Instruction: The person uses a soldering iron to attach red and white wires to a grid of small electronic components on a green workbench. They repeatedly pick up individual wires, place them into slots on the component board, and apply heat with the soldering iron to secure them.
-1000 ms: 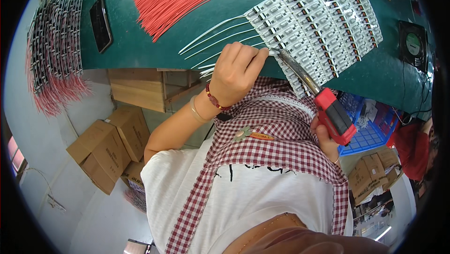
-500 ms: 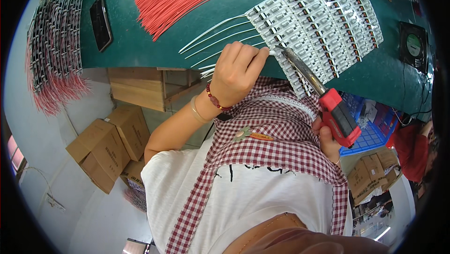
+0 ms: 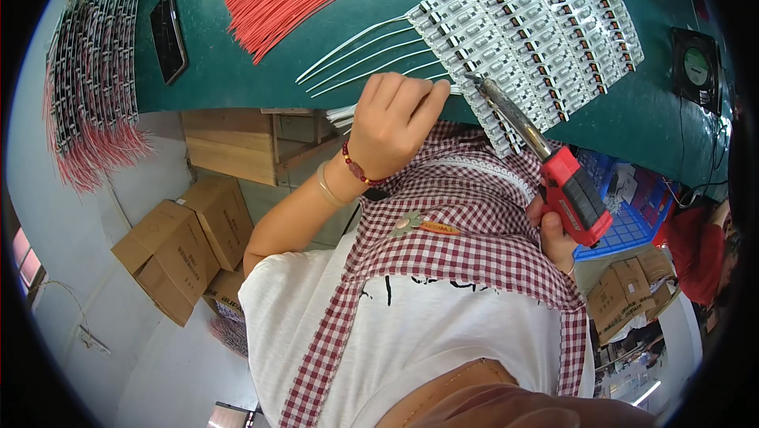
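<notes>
My left hand [image 3: 395, 126] is closed, thumb and forefinger pinched on a white wire at the near left edge of a panel of small white circuit boards [image 3: 538, 33]. Several white wires [image 3: 360, 35] fan out leftward from that same edge, and more bunch under the hand. In my right hand [image 3: 556, 242] is a soldering iron [image 3: 575, 197] with a red and black handle. Its dark tip lies over the panel's near left part, just right of my left fingertips. Whether the tip touches a board, I cannot tell.
Red wires [image 3: 283, 0] lie in a pile on the green table [image 3: 205, 84], right of a phone [image 3: 168, 37]. Wired boards [image 3: 93, 72] hang over the left edge. A black device with a round disc [image 3: 696, 71] sits at the right, above a blue basket [image 3: 632, 226]. Cardboard boxes [image 3: 170, 254] stand below.
The panel and its wires have shifted slightly left and away from me. My left hand has moved a little left with them, while the soldering iron stays nearly in place.
</notes>
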The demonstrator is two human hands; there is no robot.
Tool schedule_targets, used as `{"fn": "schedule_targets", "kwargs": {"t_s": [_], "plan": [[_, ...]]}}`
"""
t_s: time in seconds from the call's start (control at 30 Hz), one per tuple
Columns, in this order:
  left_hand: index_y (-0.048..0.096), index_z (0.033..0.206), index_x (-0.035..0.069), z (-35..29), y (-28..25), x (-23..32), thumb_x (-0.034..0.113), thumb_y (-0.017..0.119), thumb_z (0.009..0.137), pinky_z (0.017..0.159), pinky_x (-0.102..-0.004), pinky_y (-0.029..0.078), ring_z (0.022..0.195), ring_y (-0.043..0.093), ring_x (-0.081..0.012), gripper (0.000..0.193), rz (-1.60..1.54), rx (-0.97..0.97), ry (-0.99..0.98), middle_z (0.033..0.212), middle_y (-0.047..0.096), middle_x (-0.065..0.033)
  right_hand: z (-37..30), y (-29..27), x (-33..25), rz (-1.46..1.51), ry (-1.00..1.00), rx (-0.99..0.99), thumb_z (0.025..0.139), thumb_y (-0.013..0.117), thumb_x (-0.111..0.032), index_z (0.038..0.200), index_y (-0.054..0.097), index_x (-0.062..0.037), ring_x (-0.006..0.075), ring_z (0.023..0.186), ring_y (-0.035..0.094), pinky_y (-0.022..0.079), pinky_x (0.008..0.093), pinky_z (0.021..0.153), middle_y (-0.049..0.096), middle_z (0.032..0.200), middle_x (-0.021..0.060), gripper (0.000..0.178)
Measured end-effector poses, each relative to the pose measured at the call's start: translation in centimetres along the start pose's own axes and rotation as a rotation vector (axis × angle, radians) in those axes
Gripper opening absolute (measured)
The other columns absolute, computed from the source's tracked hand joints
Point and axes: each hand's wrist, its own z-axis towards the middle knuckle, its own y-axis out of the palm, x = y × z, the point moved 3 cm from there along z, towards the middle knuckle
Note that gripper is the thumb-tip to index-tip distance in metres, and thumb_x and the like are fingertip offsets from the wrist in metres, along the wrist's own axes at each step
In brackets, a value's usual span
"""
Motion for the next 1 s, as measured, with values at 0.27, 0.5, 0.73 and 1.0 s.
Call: {"fn": "schedule_targets", "kwargs": {"t_s": [0.27,0.5,0.73,1.0], "plan": [[0.07,0.104,0.0,-0.6,0.4,0.5,-0.003,0.063,0.064,0.061,-0.0323,0.041,0.07,0.052,-0.0209,0.041,-0.02,-0.015,-0.024,0.084,0.059,-0.0054,-0.1,-0.2,1.5,-0.305,-0.077,0.05,0.087,0.07,-0.025,0.096,0.07,-0.0032,0.0214,0.074,0.066,0.051,0.0323,0.064,0.068,0.089,0.0102,0.024],[0.069,0.103,0.0,-0.6,0.5,0.5,-0.003,0.063,0.064,0.061,-0.0324,0.041,0.07,0.052,-0.0211,0.04,-0.019,-0.012,-0.023,0.084,0.059,-0.0057,0.1,-0.4,1.3,-0.45,-0.139,0.048,0.086,0.07,-0.022,0.095,0.07,-0.0026,0.0236,0.073,0.066,0.051,0.0324,0.064,0.068,0.085,0.0101,0.021],[0.07,0.102,0.001,-0.3,0.5,0.5,-0.001,0.064,0.065,0.062,-0.0325,0.041,0.071,0.052,-0.0208,0.038,0.014,-0.033,-0.029,0.084,0.059,-0.0051,-0.4,-0.4,0.5,-0.183,-0.066,0.065,0.087,0.07,-0.029,0.095,0.069,-0.0014,0.0183,0.072,0.065,0.05,0.0309,0.065,0.068,0.081,0.0068,0.028],[0.07,0.104,0.001,-0.8,0.1,1.2,0.0,0.062,0.065,0.062,-0.0327,0.04,0.07,0.051,-0.0201,0.039,0.01,-0.009,0.013,0.085,0.059,-0.0044,-0.7,-0.4,1.1,-0.239,-0.082,0.065,0.087,0.071,-0.031,0.094,0.07,-0.0028,0.0191,0.07,0.065,0.05,0.0312,0.064,0.068,0.079,0.0058,0.029]]}}
